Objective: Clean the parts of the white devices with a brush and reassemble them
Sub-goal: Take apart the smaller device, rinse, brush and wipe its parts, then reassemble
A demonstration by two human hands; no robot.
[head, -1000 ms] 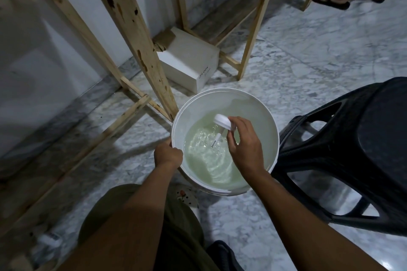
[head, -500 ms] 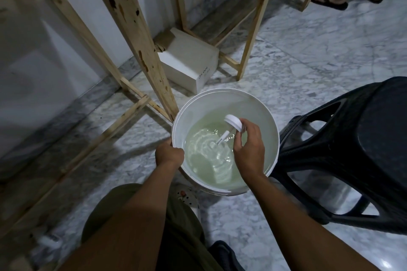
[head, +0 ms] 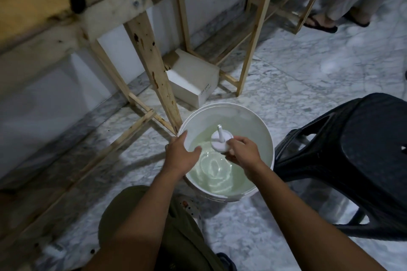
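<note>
- Right hand (head: 244, 154): the fingers curl round a white part (head: 220, 142) and pinch it at its right edge.
- The part is a round disc with a thin stem standing up from its middle. It is held above the water (head: 215, 174), inside the rim of the bucket (head: 253, 116), toward the far side.
- We see no brand or marking on the part.
- Left hand (head: 179, 154): the fingers are straight and slightly spread and hold nothing. It lies over the bucket's left rim with the fingertips reaching in over the water. We cannot tell whether the palm touches the rim.
- The bucket is white and stands on the marble floor (head: 308, 68). The water in it is pale green and rippled.
- A white box (head: 189, 77) sits beyond the bucket, just beside a wooden leg (head: 154, 66). There is dark handwriting on its near face, too small and blurred for us to read.
- A black plastic stool (head: 363, 138) stands just right of the bucket.
- At far top right we see another person's feet (head: 319, 22) in sandals.
</note>
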